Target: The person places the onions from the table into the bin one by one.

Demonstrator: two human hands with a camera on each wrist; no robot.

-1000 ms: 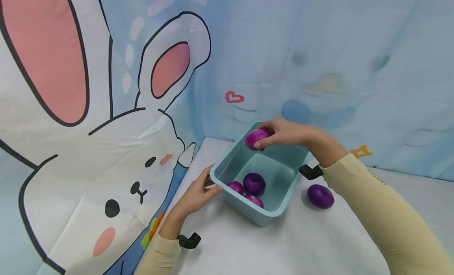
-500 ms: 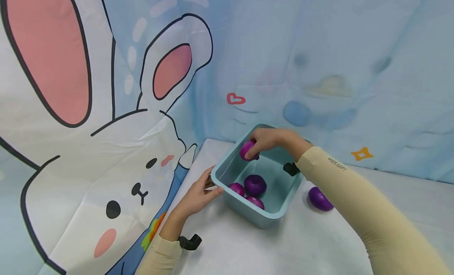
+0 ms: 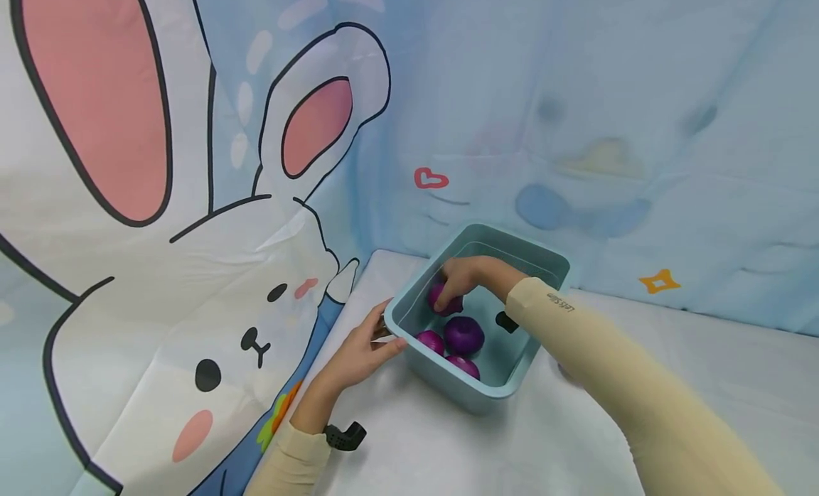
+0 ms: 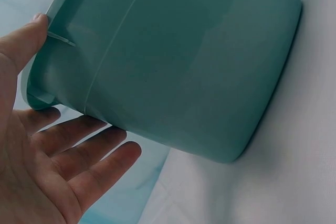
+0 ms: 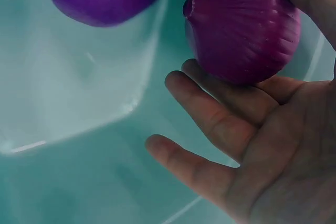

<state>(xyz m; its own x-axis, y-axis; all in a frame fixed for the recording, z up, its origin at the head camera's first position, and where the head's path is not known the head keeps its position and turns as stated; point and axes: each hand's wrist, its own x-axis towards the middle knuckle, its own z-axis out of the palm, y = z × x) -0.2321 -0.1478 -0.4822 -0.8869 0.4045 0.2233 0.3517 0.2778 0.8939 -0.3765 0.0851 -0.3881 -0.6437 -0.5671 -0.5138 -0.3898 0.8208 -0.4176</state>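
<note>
In the head view my right hand [image 3: 462,277] reaches down inside a teal plastic bin [image 3: 441,372] and holds a red onion [image 3: 441,300]. The right wrist view shows this onion [image 5: 244,30] between thumb and fingers, its stubby end facing left, with two fingers stretched out below it. My left hand [image 3: 355,354] is at the bin's left corner. There, in the left wrist view, the thumb touches the rim and the straight fingers [image 4: 100,174] lie along the outer wall. Beside the held onion, a dark purple round vegetable [image 3: 463,336] and two magenta, onion-like ones [image 3: 463,367] sit in the bin.
The bin stands on a white-covered table [image 3: 441,453]. Right of it, another purple item is almost wholly hidden under the right sleeve [image 3: 595,354]. A blue cloth backdrop [image 3: 486,91] with a printed rabbit [image 3: 237,290] rises behind and to the left.
My right hand has lowered the red onion from above the bin's far left rim down inside, towards the other vegetables. The left hand stays at the corner. The right sleeve now covers the purple item outside.
</note>
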